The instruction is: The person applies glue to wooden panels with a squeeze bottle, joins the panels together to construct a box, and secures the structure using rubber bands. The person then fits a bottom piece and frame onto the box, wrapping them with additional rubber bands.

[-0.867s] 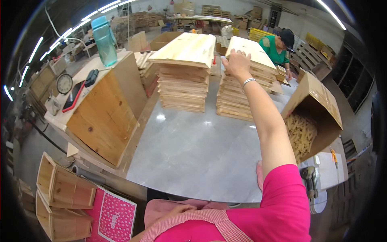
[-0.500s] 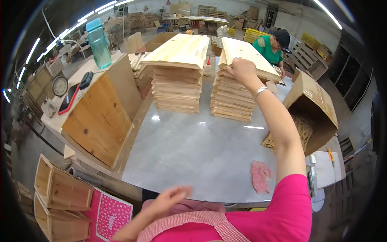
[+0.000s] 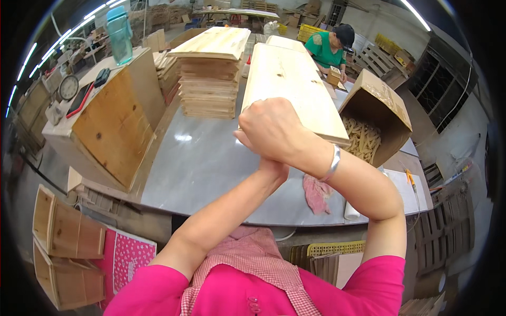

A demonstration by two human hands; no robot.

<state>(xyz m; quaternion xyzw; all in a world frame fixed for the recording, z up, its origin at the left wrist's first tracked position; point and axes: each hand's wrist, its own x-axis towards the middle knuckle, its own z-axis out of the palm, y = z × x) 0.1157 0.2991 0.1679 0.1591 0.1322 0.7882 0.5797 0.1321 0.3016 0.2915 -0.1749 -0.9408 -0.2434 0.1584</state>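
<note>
Head view: we see the right hand (image 3: 274,129) gripping the near end of a pale board (image 3: 287,87) above the table (image 3: 211,163); the left hand (image 3: 273,169) is mostly hidden beneath, grip untellable.

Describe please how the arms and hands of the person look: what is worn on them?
Both forearms are bare, with no gloves on the left hand or the right hand. The right wrist carries a plain silver bangle. Bright pink short sleeves cover the upper arms, and a pink-and-white checked apron hangs at the chest.
</note>
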